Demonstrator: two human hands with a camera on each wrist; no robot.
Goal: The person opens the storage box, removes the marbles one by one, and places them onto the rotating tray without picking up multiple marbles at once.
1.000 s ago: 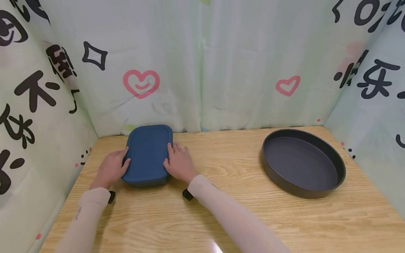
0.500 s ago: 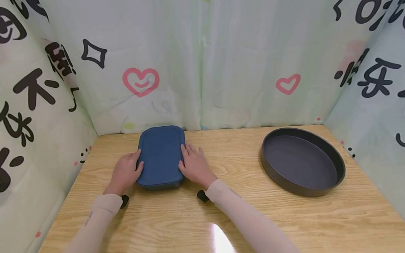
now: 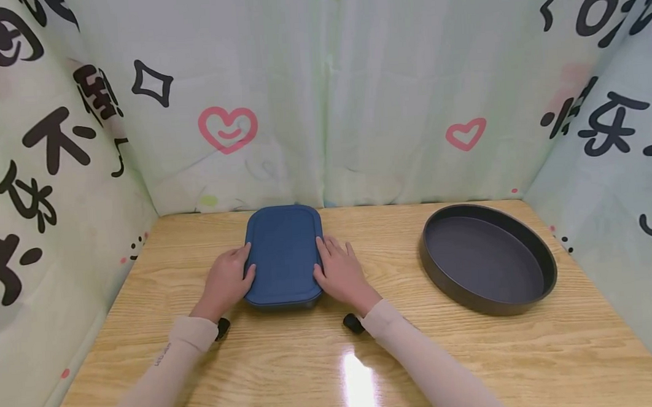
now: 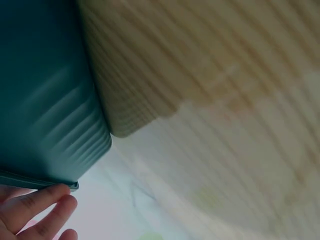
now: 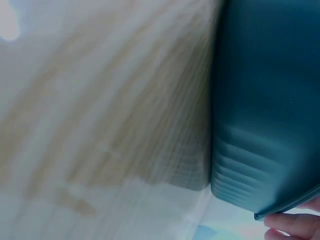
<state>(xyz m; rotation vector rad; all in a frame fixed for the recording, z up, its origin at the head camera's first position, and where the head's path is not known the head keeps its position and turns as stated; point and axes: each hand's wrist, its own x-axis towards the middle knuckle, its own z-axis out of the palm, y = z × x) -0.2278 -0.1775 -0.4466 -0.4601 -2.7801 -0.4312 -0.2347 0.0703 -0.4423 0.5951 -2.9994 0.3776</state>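
A blue rectangular lidded food container stands on the wooden table, left of the middle and near the back curtain. My left hand holds its left side, thumb at the lid's edge. On the opposite side my right hand grips it the same way, fingertips at the rim. In the left wrist view, fingers rest against the lid's rim beside the ribbed wall of the container. The right wrist view shows fingers at the rim below the container's wall.
A round dark grey pan with a low wall stands on the right side of the wooden table. Printed curtains enclose the table at the back and both sides. Light reflects off the table near the front.
Both hands have moved the container to the right and slightly nearer across the table, keeping hold of its sides. The pan stays where it was.
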